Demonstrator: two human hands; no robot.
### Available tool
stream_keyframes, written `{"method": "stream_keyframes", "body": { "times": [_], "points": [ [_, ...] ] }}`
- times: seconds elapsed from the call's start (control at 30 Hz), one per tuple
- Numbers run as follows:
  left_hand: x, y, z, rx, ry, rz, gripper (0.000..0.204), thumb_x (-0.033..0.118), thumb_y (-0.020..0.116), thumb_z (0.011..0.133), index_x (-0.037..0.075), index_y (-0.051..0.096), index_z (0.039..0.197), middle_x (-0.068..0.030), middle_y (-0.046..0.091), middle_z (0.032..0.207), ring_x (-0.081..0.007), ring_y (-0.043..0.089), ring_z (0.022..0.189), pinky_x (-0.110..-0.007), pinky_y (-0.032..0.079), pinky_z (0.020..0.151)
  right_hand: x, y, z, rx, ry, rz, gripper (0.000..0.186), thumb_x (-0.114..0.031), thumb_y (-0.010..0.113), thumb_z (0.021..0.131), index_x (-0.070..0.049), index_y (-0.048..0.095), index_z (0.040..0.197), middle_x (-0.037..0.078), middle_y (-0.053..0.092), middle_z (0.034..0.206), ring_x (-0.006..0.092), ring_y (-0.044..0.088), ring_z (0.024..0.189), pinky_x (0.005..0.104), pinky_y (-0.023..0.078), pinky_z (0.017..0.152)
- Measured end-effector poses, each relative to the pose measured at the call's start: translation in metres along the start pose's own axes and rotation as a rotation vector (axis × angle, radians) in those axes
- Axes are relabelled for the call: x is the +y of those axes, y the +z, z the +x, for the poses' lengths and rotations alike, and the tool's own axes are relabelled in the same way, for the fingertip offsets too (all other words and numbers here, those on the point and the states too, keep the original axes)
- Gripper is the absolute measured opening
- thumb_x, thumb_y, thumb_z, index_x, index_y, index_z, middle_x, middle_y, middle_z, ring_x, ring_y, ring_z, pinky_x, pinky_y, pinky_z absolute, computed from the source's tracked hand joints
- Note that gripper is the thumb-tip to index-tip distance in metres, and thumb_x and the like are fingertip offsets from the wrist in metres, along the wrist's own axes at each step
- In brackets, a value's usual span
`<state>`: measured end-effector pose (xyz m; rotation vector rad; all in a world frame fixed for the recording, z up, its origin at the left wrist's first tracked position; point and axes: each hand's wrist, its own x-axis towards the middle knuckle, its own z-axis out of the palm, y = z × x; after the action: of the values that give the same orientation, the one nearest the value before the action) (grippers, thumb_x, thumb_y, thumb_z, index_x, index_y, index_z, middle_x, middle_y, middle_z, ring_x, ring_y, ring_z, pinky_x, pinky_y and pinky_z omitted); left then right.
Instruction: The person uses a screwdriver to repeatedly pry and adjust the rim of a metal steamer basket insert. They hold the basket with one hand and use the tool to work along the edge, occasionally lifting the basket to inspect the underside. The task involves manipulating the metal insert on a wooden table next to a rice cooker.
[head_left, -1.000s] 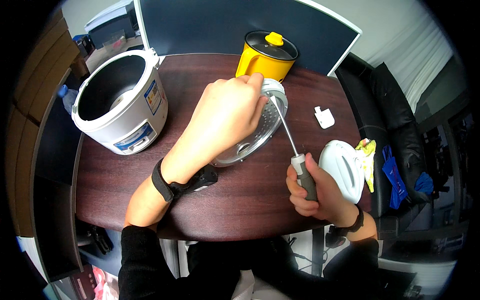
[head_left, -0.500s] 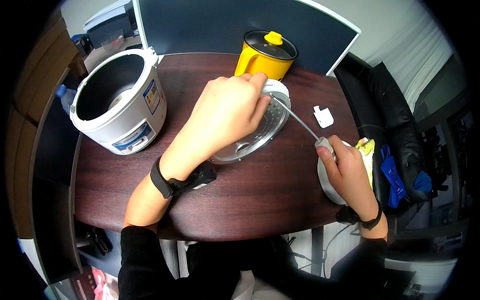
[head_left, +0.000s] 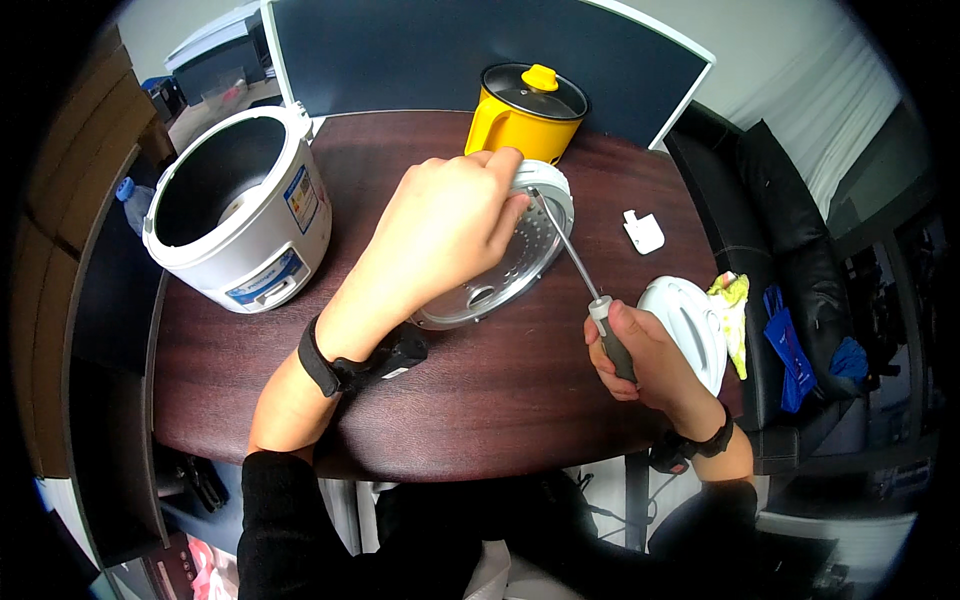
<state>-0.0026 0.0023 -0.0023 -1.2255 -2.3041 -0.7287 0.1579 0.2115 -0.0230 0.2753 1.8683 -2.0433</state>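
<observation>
Head view: round lid (head_left: pixel 537 247), metal face full of small holes, sits mid-table, just this side of the yellow pot (head_left: pixel 545 132). Left hand (head_left: pixel 448 215) has it by the far rim, thumb on the near side; the other fingertips are hidden, so can't confirm how deep the pinch goes. Looks tilted; can't tell how much of it bears on the table (head_left: pixel 480 400).

Right hand (head_left: pixel 648 352) is wrapped around the screwdriver (head_left: pixel 584 274) handle, shaft angled up-left, tip at the lid's far edge right by the left thumb. Can't tell if it's seated in anything.

Handling, my read: lid is light and stiff, with thin, slick metal that could dent or scratch. Best hold is the thick white section at the far edge, not the perforated face. A one-sided grip lets it pivot under twist, so brace the near rim on the table. Keep the thumb clear of the tip in case it slips.

Screwdriver: rigid, light, grippy-looking handle; hold it there, keep shaft and push in line.

White shell (head_left: pixel 688 325) and small white piece (head_left: pixel 645 233) lie to the right, likely light plastic. Cooker body (head_left: pixel 228 268) stands left, bulkier.
</observation>
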Motion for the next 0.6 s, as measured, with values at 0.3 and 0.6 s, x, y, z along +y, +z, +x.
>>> {"method": "stream_keyframes", "body": {
  "times": [0.3, 0.6],
  "points": [
    [0.005, -0.002, 0.002, -0.037, -0.026, -0.003, 0.026, 0.022, 0.063, 0.090, 0.002, 0.058, 0.106, -0.0192, 0.067, 0.087, -0.0370, 0.067, 0.075, -0.044, 0.053, 0.065, -0.023, -0.007, -0.013, 0.471, -0.464, -1.093, 0.031, -0.029, 0.057, 0.099, -0.002, 0.059, 0.085, 0.009, 0.053, 0.060, 0.0201, 0.054, 0.056, 0.0332, 0.039, 0.053],
    [0.003, 0.001, 0.001, -0.014, -0.043, 0.008, 0.027, 0.020, 0.065, 0.089, -0.002, 0.057, 0.103, -0.0216, 0.066, 0.083, -0.0390, 0.067, 0.075, -0.046, 0.053, 0.066, -0.015, -0.003, -0.005, 0.196, -0.062, -0.379, 0.040, -0.041, 0.036, 0.106, -0.007, 0.052, 0.093, 0.000, 0.049, 0.063, 0.0054, 0.039, 0.042, 0.0195, 0.030, 0.039]
  ]
}}
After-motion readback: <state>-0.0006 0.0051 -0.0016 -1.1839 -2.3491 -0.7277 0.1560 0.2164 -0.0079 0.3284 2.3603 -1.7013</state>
